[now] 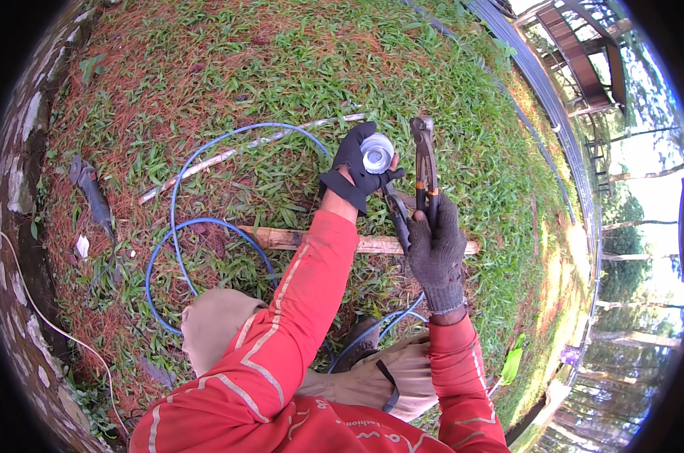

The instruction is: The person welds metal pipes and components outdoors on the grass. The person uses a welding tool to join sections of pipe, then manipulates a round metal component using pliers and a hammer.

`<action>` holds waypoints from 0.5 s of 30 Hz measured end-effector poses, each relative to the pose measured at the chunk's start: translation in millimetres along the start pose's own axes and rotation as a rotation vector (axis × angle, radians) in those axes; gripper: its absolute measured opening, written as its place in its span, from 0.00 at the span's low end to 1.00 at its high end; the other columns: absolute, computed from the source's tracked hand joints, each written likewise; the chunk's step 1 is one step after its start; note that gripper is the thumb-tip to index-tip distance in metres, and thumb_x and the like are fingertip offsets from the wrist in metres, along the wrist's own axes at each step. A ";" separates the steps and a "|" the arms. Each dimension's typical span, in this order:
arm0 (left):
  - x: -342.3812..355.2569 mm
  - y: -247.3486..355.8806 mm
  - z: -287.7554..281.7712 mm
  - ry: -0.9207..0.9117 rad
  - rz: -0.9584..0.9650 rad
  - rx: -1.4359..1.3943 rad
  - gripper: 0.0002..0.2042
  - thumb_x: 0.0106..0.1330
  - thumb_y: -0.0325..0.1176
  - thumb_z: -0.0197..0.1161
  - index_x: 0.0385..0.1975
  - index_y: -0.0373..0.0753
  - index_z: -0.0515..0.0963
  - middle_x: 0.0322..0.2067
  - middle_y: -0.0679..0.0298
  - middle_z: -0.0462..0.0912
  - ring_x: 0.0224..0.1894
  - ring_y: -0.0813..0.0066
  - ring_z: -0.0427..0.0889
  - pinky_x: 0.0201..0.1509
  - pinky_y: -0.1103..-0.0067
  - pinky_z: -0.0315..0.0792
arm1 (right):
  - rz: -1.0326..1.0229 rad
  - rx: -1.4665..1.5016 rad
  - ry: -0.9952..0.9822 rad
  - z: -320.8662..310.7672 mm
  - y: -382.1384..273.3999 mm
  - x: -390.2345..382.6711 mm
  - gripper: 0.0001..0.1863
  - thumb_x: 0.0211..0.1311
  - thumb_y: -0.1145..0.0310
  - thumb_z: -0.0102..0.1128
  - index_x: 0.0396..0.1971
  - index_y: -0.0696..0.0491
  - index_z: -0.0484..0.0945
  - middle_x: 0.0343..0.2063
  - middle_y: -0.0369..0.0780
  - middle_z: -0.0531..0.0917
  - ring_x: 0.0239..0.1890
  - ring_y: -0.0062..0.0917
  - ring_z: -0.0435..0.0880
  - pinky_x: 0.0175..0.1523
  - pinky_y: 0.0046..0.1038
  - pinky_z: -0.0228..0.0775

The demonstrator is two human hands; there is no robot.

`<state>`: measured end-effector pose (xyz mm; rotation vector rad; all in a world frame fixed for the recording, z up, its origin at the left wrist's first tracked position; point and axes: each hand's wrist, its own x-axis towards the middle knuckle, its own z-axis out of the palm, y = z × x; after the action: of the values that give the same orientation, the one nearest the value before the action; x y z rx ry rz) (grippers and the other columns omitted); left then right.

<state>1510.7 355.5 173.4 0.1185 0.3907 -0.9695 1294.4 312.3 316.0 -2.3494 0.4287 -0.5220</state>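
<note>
My left hand (355, 162), in a black glove, grips a round, pale, cup-like piece (376, 153) with its open end facing up. Close by on the right, my right hand (438, 245) wears a dark knit glove and is closed around the handles of metal pliers (424, 155) with orange bands. Their jaws point away from me, beside the pale piece and apart from it. A dark handle (397, 217) slants between the two hands; whether it belongs to the pliers or a second tool I cannot tell. A blue hose (259, 125) loops on the grass toward my left wrist.
A length of wood (281, 238) lies under my forearms, with a thin pale stick (213, 162) farther out. An angle grinder (92, 195) rests at the left near a stone edge (28, 174) and a white cable (51, 321). Dark pipes (519, 57) run along the right.
</note>
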 end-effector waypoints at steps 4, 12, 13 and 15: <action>7.9 10.5 -9.8 -0.036 -0.018 -0.046 0.13 0.77 0.47 0.70 0.42 0.43 0.82 0.35 0.60 0.88 0.41 0.54 0.89 0.49 0.55 0.89 | 0.003 -0.150 -0.137 6.1 8.2 3.3 0.19 0.80 0.70 0.62 0.67 0.52 0.77 0.40 0.54 0.90 0.43 0.58 0.92 0.44 0.49 0.84; 12.6 9.2 -11.0 -0.137 0.029 0.106 0.09 0.78 0.44 0.66 0.43 0.46 0.84 0.36 0.65 0.89 0.40 0.66 0.90 0.49 0.62 0.88 | -0.116 -0.147 -0.049 5.3 -0.9 2.3 0.21 0.81 0.70 0.61 0.69 0.54 0.77 0.46 0.56 0.90 0.48 0.58 0.92 0.47 0.48 0.85; 10.9 6.6 -9.7 -0.087 -0.001 0.047 0.09 0.78 0.44 0.67 0.42 0.47 0.83 0.34 0.66 0.88 0.39 0.66 0.89 0.50 0.60 0.88 | -0.113 -0.155 -0.047 4.4 3.2 1.7 0.21 0.81 0.70 0.61 0.69 0.54 0.77 0.46 0.56 0.90 0.48 0.58 0.92 0.47 0.48 0.85; 11.7 2.5 -7.2 0.022 0.009 0.070 0.09 0.78 0.45 0.67 0.41 0.48 0.83 0.34 0.66 0.87 0.39 0.66 0.88 0.50 0.59 0.88 | -0.127 -0.191 -0.133 5.5 11.9 0.3 0.21 0.80 0.71 0.61 0.69 0.51 0.78 0.47 0.56 0.90 0.48 0.57 0.92 0.47 0.49 0.85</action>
<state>1516.7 349.7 162.2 0.1943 0.3767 -0.9735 1295.4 306.7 304.2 -2.5904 0.2800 -0.3946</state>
